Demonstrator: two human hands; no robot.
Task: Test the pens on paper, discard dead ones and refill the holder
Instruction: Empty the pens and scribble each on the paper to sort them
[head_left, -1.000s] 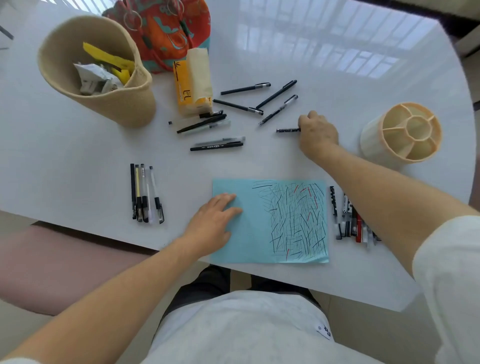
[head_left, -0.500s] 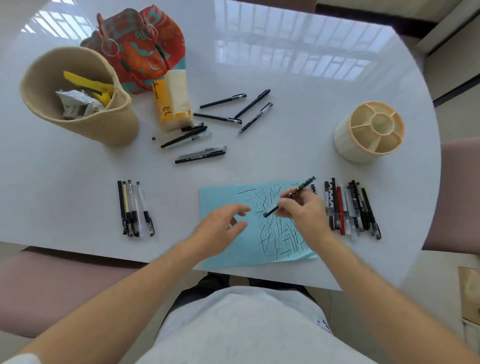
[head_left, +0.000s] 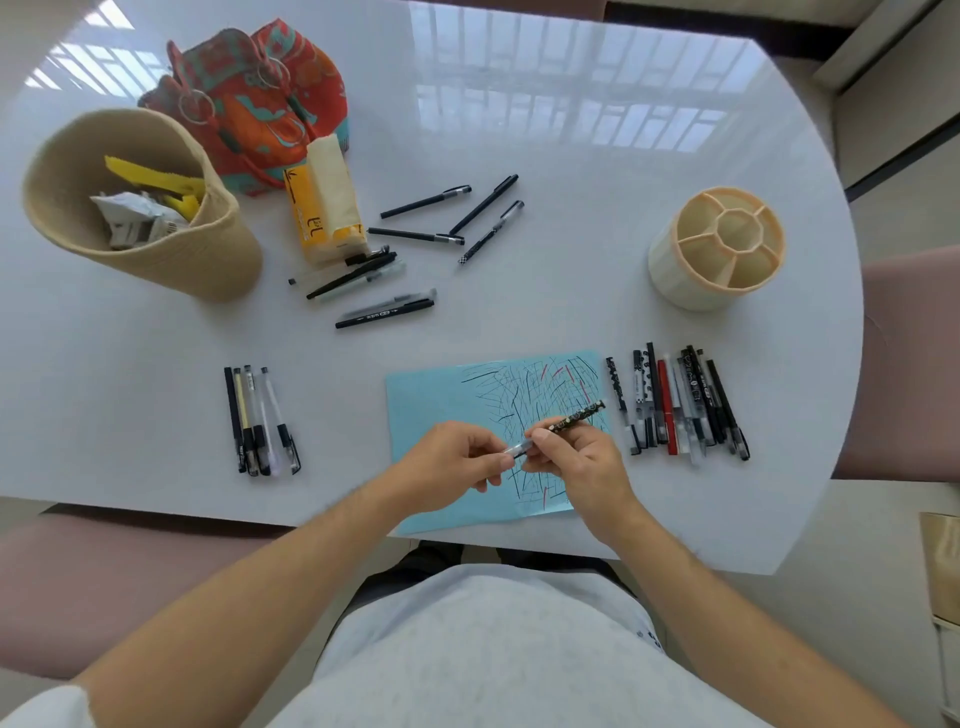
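A black patterned pen (head_left: 575, 417) is held over the blue scribbled paper (head_left: 431, 400). My right hand (head_left: 576, 462) grips its barrel, and my left hand (head_left: 452, 465) pinches its clear cap end. Right of the paper lies a row of several pens (head_left: 675, 402). Another small row of pens (head_left: 257, 418) lies to the paper's left. More loose black pens (head_left: 441, 228) are scattered mid-table. The cream pen holder (head_left: 719, 247) with empty compartments stands at the right.
A beige woven bin (head_left: 150, 249) with crumpled paper and yellow scraps stands at the far left. Beside it are a colourful orange bag (head_left: 260, 104) and a yellow tissue pack (head_left: 324, 208). Pink chairs (head_left: 909, 364) flank the white table (head_left: 597, 130).
My right hand picked up the patterned pen from mid-table and brought it over the paper. My left hand lifted off the paper and took hold of the pen's cap end.
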